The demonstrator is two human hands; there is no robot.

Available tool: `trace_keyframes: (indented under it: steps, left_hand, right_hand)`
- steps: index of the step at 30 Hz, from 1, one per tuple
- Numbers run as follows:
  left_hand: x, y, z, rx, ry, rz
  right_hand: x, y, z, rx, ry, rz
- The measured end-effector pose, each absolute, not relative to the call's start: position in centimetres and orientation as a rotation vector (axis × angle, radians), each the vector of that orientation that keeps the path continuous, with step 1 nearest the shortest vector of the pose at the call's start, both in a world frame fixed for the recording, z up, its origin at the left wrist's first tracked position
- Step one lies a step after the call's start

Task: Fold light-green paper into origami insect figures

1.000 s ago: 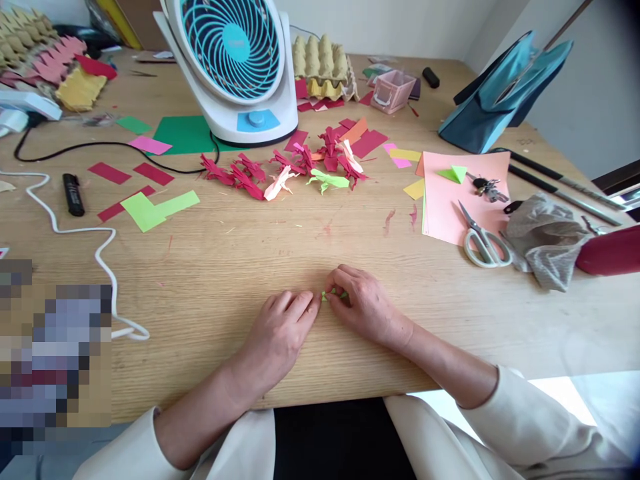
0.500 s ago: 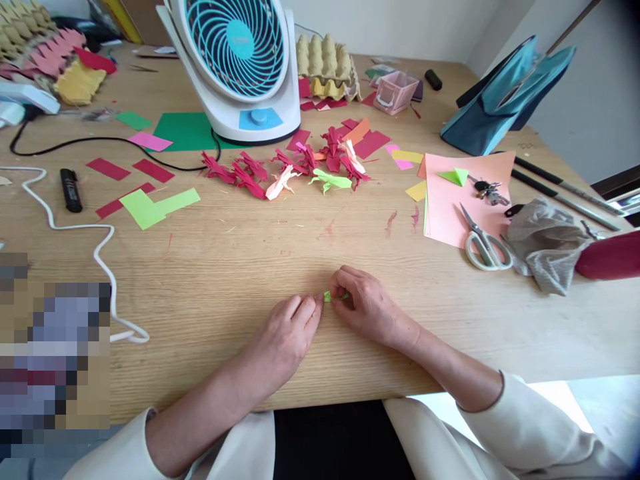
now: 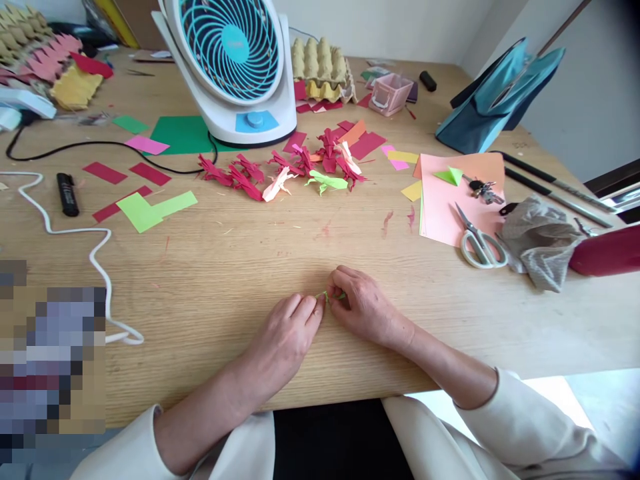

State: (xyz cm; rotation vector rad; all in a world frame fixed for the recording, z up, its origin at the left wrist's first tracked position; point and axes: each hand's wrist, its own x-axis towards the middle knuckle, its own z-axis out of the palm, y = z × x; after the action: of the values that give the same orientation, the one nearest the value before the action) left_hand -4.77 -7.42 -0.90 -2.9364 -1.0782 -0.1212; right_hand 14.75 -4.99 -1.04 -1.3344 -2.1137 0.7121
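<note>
A small light-green folded paper (image 3: 326, 295) lies between my two hands near the table's front, mostly covered by fingers. My left hand (image 3: 293, 330) has its fingertips pinched on the paper's left side. From the right, my right hand (image 3: 363, 303) pinches the same piece with thumb and index finger. Beyond them sits a row of folded paper figures: several red ones (image 3: 245, 179), a pale peach one (image 3: 278, 185) and a light-green one (image 3: 326, 181).
A white fan (image 3: 255, 120) stands at the back. To the right are scissors (image 3: 481, 247) on pink sheets (image 3: 440, 217), keys (image 3: 485, 191) and a grey cloth (image 3: 540, 240). At left lie a black marker (image 3: 67, 195), green paper (image 3: 143, 212) and a white cable (image 3: 103, 263).
The fingertips have drawn closer together, and less of the green paper shows between them. The whole view has shifted slightly.
</note>
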Motion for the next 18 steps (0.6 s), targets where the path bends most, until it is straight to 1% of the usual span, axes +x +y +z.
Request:
trace_keyframes:
  steps: [8,13,18]
  left_hand:
    - [-4.7,-7.6,-0.5,-2.963,-1.082,-0.030]
    - [-4.2,-7.5,0.0,-2.919,-1.021,0.090]
    - [-4.1,-7.6,0.0,-2.886,-1.005,0.098]
  right_hand:
    - [15.9,-4.4,-0.2,-1.267,-2.096,0.902]
    - [15.8,-4.4,-0.2,-1.267,-2.100,0.889]
    - [15.9,-4.5,-0.3,-1.269,-2.117,0.874]
